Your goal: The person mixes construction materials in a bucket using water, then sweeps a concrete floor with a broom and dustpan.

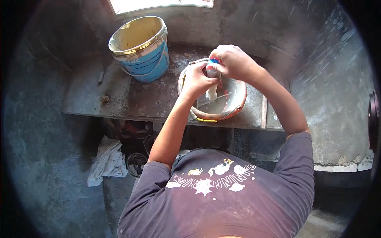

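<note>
Both my hands are together over a round basin (240, 95) with a worn, reddish-brown rim. My left hand (194, 80) is closed around the body of a small pale bottle-like container (213, 74). Over its top, my right hand (230, 59) has its fingers bent around a blue cap (213, 62) with some red beside it. Below my left hand, a whitish rounded piece (211, 93) shows inside the basin. Something yellow (206, 119) lies along the basin's near rim. My fingers partly hide the container.
A blue bucket (147, 61) with a wire handle stands left of the basin on the concrete ledge (85, 93). A narrow strip (264, 111) lies to the right. Under the ledge hangs a white cloth (107, 160). Rough walls close in on both sides.
</note>
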`<state>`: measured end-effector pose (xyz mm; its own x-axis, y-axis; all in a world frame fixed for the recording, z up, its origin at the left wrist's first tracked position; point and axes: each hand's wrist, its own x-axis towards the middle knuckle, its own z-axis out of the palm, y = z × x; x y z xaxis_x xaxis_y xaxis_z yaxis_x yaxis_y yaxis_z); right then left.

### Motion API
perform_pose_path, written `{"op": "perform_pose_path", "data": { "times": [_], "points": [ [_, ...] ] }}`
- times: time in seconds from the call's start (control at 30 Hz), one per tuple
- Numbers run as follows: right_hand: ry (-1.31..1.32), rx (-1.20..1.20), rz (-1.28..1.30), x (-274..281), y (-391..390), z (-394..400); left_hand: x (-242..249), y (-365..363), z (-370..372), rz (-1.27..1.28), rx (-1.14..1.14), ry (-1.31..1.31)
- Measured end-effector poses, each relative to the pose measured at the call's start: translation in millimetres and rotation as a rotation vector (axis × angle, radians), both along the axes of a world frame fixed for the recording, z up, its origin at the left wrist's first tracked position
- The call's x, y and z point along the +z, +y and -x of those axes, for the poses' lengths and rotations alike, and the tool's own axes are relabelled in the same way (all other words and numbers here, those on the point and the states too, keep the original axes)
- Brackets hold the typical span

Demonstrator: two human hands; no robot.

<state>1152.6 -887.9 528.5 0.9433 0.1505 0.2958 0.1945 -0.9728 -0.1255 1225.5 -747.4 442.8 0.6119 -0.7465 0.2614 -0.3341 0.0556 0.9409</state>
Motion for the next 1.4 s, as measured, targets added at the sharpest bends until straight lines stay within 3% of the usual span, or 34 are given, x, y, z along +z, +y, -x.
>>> {"op": "perform_pose_path", "data": {
  "times": [0.07, 0.13, 0.2, 0.3, 0.5, 0.6, 0.83, 0.93, 1.0, 1.07, 1.13, 1.27, 1.33, 1.4],
  "points": [
    [0.025, -0.043, 0.05, -1, 2, 1, 1, 0, -5, 0.012, -0.041, 0.064],
    [0.006, 0.169, -0.011, 3, -3, 2, -5, 1, -10, -0.116, 0.03, -0.119],
    [0.234, 0.241, -0.202, 12, -13, -5, -4, 3, -11, -0.137, 0.074, -0.161],
    [0.104, 0.301, -0.212, 2, -17, -12, -2, 4, -10, -0.032, 0.067, -0.072],
    [0.003, -0.006, -0.08, -11, 9, -7, -16, 2, -1, 0.021, 0.148, -0.048],
    [-0.042, -0.049, -0.035, -17, 20, -1, -11, 7, 3, 0.037, 0.205, -0.065],
    [0.052, -0.021, -0.053, -21, 19, 11, -6, 13, -1, 0.039, 0.173, -0.328],
    [0.06, -0.039, -0.015, -7, 29, 15, -2, 30, -3, 0.138, 0.055, -0.535],
    [0.01, -0.039, 0.084, 1, 35, 22, -3, 53, -6, 0.061, 0.028, -0.411],
    [-0.026, -0.072, 0.128, 17, 42, 30, -19, 73, -17, 0.18, 0.005, -0.257],
    [-0.097, -0.091, 0.152, 37, 54, 44, 0, 109, -6, 0.166, 0.09, -0.108],
    [-0.158, -0.108, -0.039, 82, 106, 84, -17, 180, -12, 0.207, 0.215, 0.007],
    [-0.111, -0.227, -0.193, 94, 136, 107, -19, 225, -11, 0.165, 0.25, 0.086],
    [-0.218, -0.29, -0.1, 109, 179, 132, -40, 267, -19, 0.189, 0.286, 0.088]
  ]
}}
